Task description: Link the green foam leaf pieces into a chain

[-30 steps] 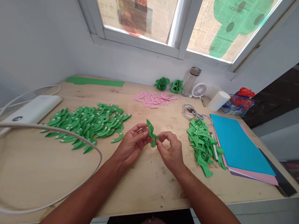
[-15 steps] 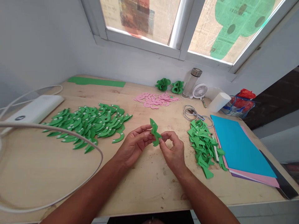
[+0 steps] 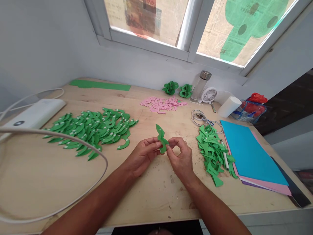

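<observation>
Head view: Two bare hands pinch a curled green paper cutout (image 3: 160,137) above a pale wooden surface (image 3: 156,199).
The left hand (image 3: 144,155) grips the piece's left edge between thumb and fingers, while the right hand (image 3: 180,159) pinches its right-hand tip between thumb and forefinger; the cutout stands roughly upright between them, clear of the surface. To the left spreads a heap of green cutouts (image 3: 90,132) dotted with small white patches, near a white box-shaped device (image 3: 36,114). Pink cutouts (image 3: 160,105) lie beyond the hands, just in front of two green paper ornaments (image 3: 170,87) beside a clear bottle (image 3: 201,85). At right, a white pen (image 3: 225,159) rests on green scraps (image 3: 211,148), next to a blue sheet (image 3: 251,151) topping a stack.
</observation>
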Motion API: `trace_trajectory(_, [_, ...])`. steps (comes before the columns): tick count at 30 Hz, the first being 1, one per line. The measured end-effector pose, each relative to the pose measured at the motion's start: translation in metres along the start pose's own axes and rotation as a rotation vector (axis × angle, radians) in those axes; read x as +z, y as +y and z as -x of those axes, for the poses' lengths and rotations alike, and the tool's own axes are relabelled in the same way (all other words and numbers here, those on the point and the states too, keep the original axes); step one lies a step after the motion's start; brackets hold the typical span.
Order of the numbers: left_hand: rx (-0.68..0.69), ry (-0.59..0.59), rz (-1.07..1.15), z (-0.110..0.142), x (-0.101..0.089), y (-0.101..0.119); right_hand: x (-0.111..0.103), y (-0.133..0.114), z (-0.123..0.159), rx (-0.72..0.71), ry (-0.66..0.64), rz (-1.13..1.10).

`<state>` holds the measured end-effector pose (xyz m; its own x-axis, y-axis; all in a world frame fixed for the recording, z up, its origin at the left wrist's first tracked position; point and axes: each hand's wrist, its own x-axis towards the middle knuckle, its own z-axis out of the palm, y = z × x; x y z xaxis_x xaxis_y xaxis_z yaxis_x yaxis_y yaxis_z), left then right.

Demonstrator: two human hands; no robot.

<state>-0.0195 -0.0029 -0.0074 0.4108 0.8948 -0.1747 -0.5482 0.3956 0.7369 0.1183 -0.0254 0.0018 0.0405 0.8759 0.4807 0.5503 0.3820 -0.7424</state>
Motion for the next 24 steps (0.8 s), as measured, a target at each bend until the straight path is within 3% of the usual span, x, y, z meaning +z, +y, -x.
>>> trace_trajectory(14, [-0.003, -0.031, 0.098, 0.0002, 0.0003, -0.0003, -0.0004, -0.0001, -0.0004, -0.017, 0.011, 0.046])
trace_trajectory(24, [0.010, 0.016, 0.047, -0.0014, 0.0014, -0.0049, 0.0002, -0.0006, 0.0001, -0.015, -0.005, 0.050])
